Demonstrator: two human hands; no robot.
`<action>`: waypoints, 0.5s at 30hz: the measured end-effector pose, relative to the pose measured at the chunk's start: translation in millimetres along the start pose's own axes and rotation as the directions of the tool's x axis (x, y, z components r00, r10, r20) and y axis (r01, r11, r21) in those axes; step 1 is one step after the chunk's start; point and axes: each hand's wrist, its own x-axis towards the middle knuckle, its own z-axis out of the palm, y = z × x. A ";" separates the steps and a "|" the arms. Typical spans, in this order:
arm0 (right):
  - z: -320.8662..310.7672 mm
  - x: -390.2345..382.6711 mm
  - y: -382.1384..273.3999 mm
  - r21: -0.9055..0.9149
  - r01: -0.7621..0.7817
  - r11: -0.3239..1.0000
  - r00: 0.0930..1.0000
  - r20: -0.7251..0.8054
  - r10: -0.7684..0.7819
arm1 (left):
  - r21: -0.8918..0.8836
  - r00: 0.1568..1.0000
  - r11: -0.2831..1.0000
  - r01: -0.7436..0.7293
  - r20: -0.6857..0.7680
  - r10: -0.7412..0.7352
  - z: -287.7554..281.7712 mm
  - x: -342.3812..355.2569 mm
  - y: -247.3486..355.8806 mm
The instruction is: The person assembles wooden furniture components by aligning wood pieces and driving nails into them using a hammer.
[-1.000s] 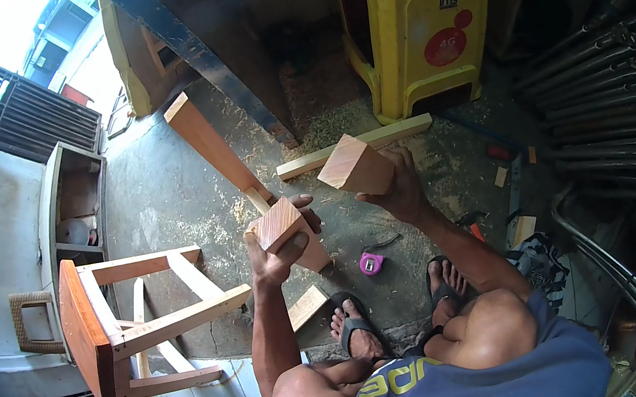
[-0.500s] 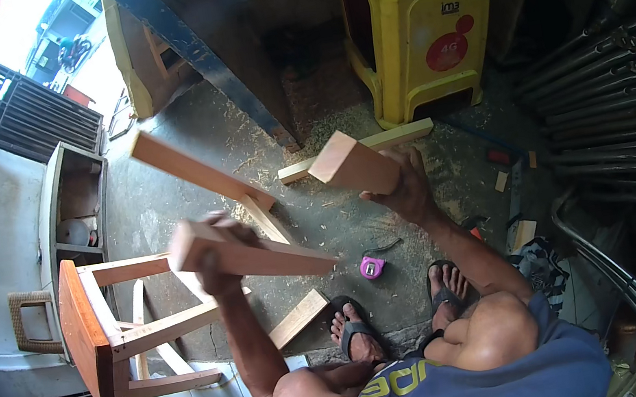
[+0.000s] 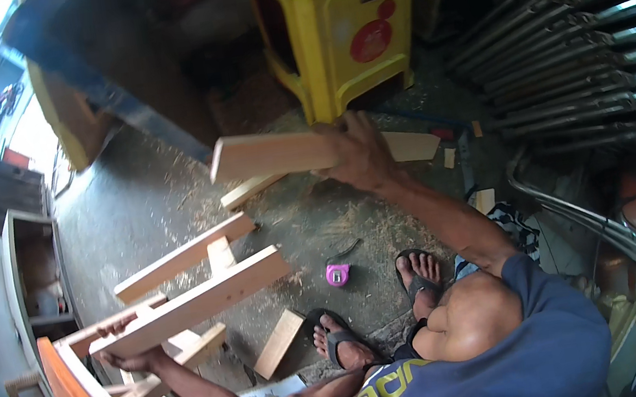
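My left hand [image 3: 134, 353] is closed around the near-left end of a pale wooden leg [image 3: 202, 300], which slants up to the right over the floor. Farther off, my right hand [image 3: 359, 153] grips a second wooden piece [image 3: 270, 153] about its middle; it lies nearly level, its ends showing on both sides of the fingers. Beside my left hand a wooden stool frame [image 3: 71, 387] with an orange-brown seat lies on its side. Just beyond the left piece, another wooden length [image 3: 183, 258] rests on the floor, with a short crosspiece [image 3: 221, 256] by it.
A pink tape measure [image 3: 338, 275] lies on the floor ahead of my feet, near a loose wood block [image 3: 279, 344]. Wood shavings are scattered about. A yellow plastic stool [image 3: 346, 30] stands at the back, and stacked metal tubes [image 3: 559, 51] fill the right side.
My left hand has moved left and down with its wooden leg, toward the stool frame. My right hand has turned its piece from pointing forward to nearly sideways. The view has shifted right.
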 end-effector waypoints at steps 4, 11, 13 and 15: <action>-0.8 1.3 -32.2 -0.141 0.090 0.986 0.994 -0.055 -0.098 | -0.070 0.983 0.989 0.130 -0.119 -0.137 -58.4 9.6 16.2; -4.6 -1.5 -37.2 -0.083 0.060 0.995 0.998 0.008 -0.059 | 0.024 0.866 0.939 0.344 -0.395 -0.307 -120.9 50.4 5.9; -9.1 -4.9 -36.2 -0.077 -0.015 0.997 1.000 -0.029 0.013 | 0.023 0.826 0.940 0.341 -0.485 -0.288 -118.7 44.6 -2.4; -0.8 -7.4 -35.5 -0.124 0.014 0.992 1.000 -0.017 -0.016 | -0.045 0.756 0.943 0.331 -0.586 -0.293 -109.0 29.8 -8.7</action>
